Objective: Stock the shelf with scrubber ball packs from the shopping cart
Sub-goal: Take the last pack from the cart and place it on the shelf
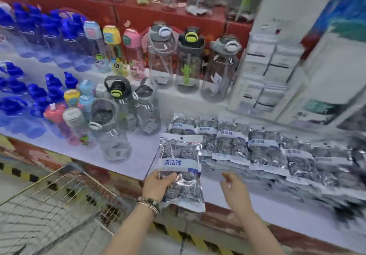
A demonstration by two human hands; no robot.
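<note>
My left hand (156, 186) pinches a scrubber pack (181, 155) low, label upright to match the shelved row (263, 147) at two o'clock; right hand (235, 191) slack, empty.

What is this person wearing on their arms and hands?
No sleeves or gloves show. At the left hand, the wrist carries a bracelet of dark and pale beads, with a thin band beside it. The right hand and its wrist wear nothing.

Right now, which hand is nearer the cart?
Left. The left hand, gripping a pack, is just right of the cart; the right hand hangs farther right, over the shelf edge.
</note>
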